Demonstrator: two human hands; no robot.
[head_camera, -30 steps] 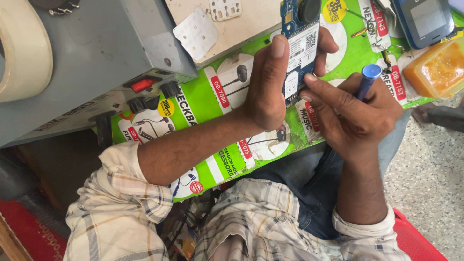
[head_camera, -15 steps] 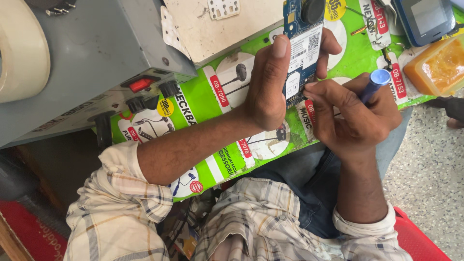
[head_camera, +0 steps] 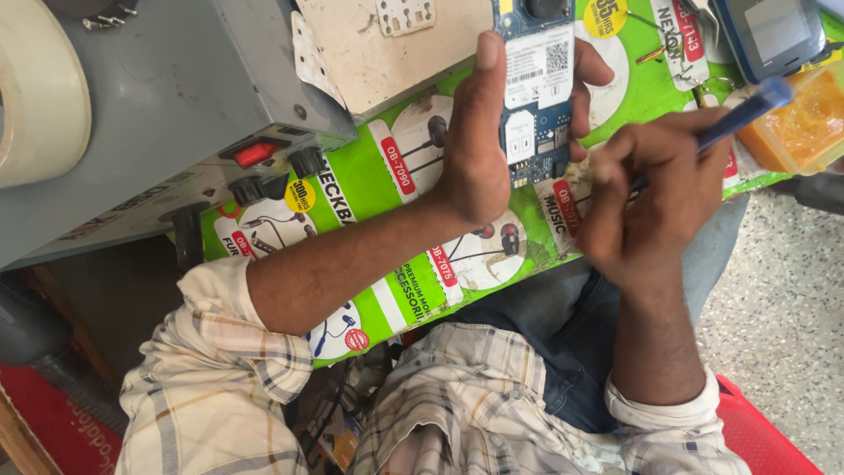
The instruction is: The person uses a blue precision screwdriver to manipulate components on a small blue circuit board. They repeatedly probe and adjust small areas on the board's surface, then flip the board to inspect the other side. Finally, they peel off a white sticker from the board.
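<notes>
My left hand (head_camera: 479, 141) grips a blue phone circuit board (head_camera: 536, 92) with white labels, thumb along its left edge and fingers behind its right edge. My right hand (head_camera: 655, 198) holds a blue-handled tool (head_camera: 743, 113) like a pen, just right of and below the board's lower end. The tool's tip is hidden behind my fingers. Both hands hover over a green printed mat (head_camera: 387, 202) showing earphones.
A grey metal box (head_camera: 167, 97) with a red switch and black knobs stands at the left, a roll of tape (head_camera: 35, 97) on it. An orange container (head_camera: 804, 123) and a small grey device (head_camera: 774, 35) lie at the top right. A beige board (head_camera: 387, 53) lies behind.
My right hand has drawn back slightly from the board, down and to the right, with the tool still in it. My left hand keeps the board in the same place.
</notes>
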